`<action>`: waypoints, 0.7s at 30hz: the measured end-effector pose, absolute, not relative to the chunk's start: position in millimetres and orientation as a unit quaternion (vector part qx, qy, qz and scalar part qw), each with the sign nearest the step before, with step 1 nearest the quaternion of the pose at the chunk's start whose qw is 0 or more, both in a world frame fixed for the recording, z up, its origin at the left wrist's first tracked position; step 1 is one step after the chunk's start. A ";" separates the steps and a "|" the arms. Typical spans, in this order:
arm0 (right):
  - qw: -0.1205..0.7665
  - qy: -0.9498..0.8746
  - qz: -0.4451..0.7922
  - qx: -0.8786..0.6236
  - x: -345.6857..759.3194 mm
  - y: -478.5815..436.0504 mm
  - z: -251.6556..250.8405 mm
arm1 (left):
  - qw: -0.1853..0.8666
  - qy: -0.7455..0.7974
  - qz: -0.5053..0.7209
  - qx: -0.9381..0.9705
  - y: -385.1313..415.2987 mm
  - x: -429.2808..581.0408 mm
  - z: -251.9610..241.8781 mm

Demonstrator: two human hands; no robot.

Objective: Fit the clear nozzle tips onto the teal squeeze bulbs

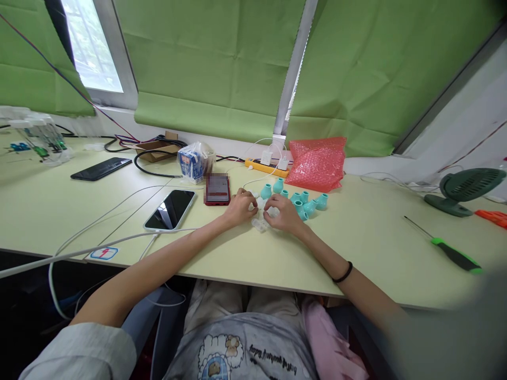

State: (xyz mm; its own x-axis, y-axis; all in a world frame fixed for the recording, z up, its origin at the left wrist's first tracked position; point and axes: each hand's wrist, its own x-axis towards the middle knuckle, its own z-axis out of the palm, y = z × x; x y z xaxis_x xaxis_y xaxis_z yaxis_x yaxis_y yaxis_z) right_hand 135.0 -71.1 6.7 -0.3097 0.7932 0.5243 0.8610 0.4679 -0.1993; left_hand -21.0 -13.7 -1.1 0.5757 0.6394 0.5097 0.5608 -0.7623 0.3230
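Observation:
My left hand [242, 206] rests at the middle of the table, fingers curled in a pinch beside a small cluster of translucent whitish pieces [260, 225]. Facing it, my right hand [282, 213] has thumb and forefinger bent together at the same pieces. What either pinch holds is too small to make out. Just behind and to the right of my right hand are several turquoise vase-shaped pieces [310, 207], some upright and some tipped over. A red-cased phone [217, 190] lies left of my left hand.
A white-edged phone [170, 210] and a black phone [101, 168] lie to the left. Behind are a bagged blue box [195, 161], an orange power strip [266, 168] and a red bubble-wrap pouch [317, 163]. On the right are a screwdriver [447, 248] and a green fan [467, 187].

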 end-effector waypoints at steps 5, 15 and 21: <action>0.218 -0.866 -0.007 -0.451 135.1 -82.3 18.7 | 0.092 0.325 0.377 0.862 -12.3 -22.6 1.2; 0.233 -0.861 0.014 -0.452 140.0 -75.3 9.0 | 0.184 0.281 0.490 0.804 -33.8 -16.4 7.2; 0.323 -0.814 0.017 -0.482 137.6 -72.7 8.4 | 0.222 0.226 0.524 0.791 -46.6 -14.3 10.3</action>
State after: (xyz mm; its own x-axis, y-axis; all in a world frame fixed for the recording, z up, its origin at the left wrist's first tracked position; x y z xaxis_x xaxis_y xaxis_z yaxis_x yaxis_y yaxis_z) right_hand 137.6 -72.7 8.4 -0.3269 0.7961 0.5093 0.7740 0.5347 -0.3390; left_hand -14.3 -46.6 10.3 0.3488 0.5903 0.7279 0.1241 -0.7989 0.5885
